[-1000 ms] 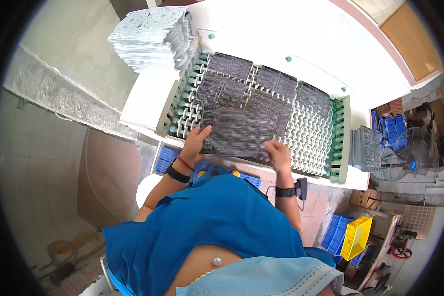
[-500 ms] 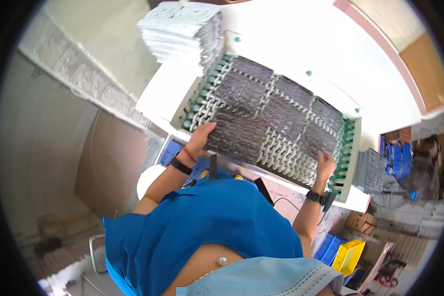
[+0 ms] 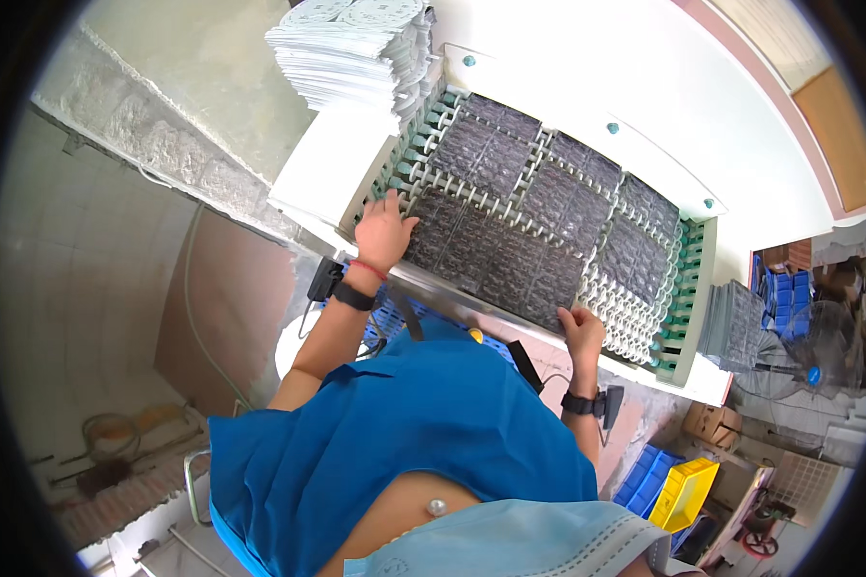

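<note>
Dark, mottled flat panels (image 3: 568, 207) lie in rows on a conveyor of white wheeled rollers (image 3: 625, 315). At the near edge, a front row of panels (image 3: 496, 252) covers the left and middle rollers. My left hand (image 3: 383, 234) rests at the left end of that row, fingers spread, by the green roller gears. My right hand (image 3: 583, 335) has thumb and fingers closed on the near right corner of the row's rightmost panel. Bare rollers show to the right of it.
A tall stack of pale sheets (image 3: 351, 53) stands at the back left of the white machine (image 3: 548, 58). Grey panels (image 3: 729, 327) stand beyond its right end, near a fan (image 3: 818, 351). Blue crates (image 3: 643, 479) and a yellow crate (image 3: 685, 492) sit at the lower right.
The panels on the rollers have moved farther from me. The front row now covers more rollers to the right. My right hand has shifted left to its corner; my left hand's fingers have spread.
</note>
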Demonstrator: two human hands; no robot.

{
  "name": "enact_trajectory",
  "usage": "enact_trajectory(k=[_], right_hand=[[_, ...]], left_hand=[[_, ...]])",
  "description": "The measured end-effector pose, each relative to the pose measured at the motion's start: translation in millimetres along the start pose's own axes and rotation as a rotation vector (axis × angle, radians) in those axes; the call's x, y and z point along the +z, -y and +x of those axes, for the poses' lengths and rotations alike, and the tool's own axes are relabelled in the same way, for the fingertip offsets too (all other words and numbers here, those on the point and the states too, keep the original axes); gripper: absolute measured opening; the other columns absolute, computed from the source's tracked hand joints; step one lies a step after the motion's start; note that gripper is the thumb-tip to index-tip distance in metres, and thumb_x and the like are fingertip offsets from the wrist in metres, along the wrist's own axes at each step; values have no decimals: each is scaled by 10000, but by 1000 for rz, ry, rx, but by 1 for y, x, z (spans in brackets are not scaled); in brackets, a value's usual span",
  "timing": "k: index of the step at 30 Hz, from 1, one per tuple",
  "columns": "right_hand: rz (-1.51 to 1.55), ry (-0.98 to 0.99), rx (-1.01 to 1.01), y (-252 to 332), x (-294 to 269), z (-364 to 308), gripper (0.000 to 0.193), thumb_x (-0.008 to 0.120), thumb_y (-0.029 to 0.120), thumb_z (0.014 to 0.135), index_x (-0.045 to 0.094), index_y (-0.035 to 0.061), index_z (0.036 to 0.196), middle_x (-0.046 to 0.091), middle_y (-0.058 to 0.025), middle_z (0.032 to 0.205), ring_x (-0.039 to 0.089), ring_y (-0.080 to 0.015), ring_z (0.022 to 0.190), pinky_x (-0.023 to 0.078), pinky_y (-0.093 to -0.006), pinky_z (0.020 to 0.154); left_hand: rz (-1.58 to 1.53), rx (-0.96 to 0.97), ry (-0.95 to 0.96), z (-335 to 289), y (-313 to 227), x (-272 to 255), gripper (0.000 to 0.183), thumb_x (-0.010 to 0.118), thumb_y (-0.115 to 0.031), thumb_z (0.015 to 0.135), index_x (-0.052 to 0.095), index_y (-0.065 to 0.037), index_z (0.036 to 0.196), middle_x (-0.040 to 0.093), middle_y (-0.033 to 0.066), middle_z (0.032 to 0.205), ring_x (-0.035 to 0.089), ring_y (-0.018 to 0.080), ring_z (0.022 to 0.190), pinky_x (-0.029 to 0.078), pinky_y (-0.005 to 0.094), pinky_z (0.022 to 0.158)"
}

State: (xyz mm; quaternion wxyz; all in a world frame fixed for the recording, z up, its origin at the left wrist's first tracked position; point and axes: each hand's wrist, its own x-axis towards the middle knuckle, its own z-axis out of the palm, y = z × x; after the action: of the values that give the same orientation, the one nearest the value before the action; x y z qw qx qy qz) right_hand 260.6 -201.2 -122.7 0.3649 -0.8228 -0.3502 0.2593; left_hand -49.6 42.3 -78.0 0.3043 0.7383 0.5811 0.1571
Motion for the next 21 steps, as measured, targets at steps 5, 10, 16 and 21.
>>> enact_trajectory(k=[5,10,16,21], right_hand=[[-476,-419,-403,29,11,-15,325,772,306,757,669,45,922,647,-130,809,629,-304,710,496,-402,629],[-413,-421,-321,26,-7,-12,347,758,325,765,669,50,957,649,-149,916,629,-319,810,502,-425,692],[-369,-1044,-74,-67,-200,26,444,683,405,817,657,23,1042,666,-167,919,623,-346,867,489,-437,771],[-527,-1181,284,-154,-359,45,535,621,471,861,648,0,1113,680,-182,921,618,-369,914,478,-447,837]], left_hand=[[341,607,-163,-32,-10,47,680,656,-456,816,458,-139,1383,388,184,1448,372,373,1312,318,527,1054],[505,674,-54,-27,-9,68,693,574,-563,836,432,-214,1417,353,150,1487,279,345,1395,159,604,1108],[526,602,-29,-10,-32,70,720,571,-573,837,423,-184,1425,335,179,1494,271,382,1393,152,603,1107],[441,729,23,-18,-83,80,727,598,-535,838,408,-158,1430,312,186,1504,254,396,1397,173,597,1106]])
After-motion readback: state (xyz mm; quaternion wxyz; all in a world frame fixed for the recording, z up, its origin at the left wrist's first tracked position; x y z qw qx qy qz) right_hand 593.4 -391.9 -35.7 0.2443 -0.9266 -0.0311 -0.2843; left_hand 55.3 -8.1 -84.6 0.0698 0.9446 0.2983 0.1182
